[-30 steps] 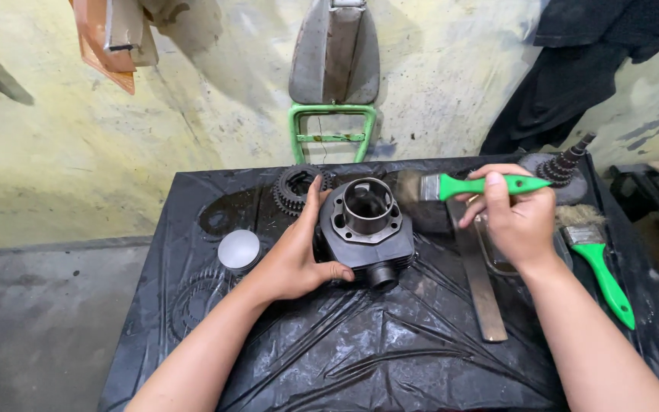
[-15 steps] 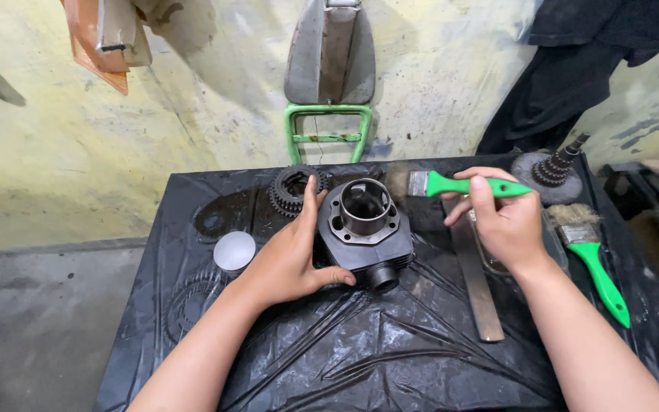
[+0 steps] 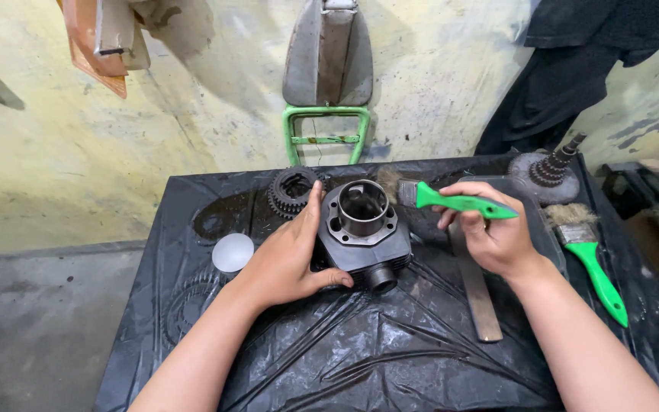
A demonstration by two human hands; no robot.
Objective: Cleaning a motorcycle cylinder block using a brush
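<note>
Engine cylinder (image 3: 362, 229), dark and finned with its bore facing up, stands near the middle of the counter (image 3: 390, 358), where the left hand (image 3: 287, 259) clasps its side in a closed grip and the right hand (image 3: 490, 233) pinches the green-handled brush (image 3: 440, 200), bristles at the cylinder's upper rim. Brushing looks to be the step in hand, and working round the bore would call for a steady hold and short strokes. Black plastic sheeting covers the counter, bearing a toothed gear (image 3: 293, 191), a round pale disc (image 3: 233, 252), a flat metal bar (image 3: 476, 286), a second green brush (image 3: 589, 255) and a clutch-like part (image 3: 544, 174), before a stained yellowish wall (image 3: 192, 114).
</note>
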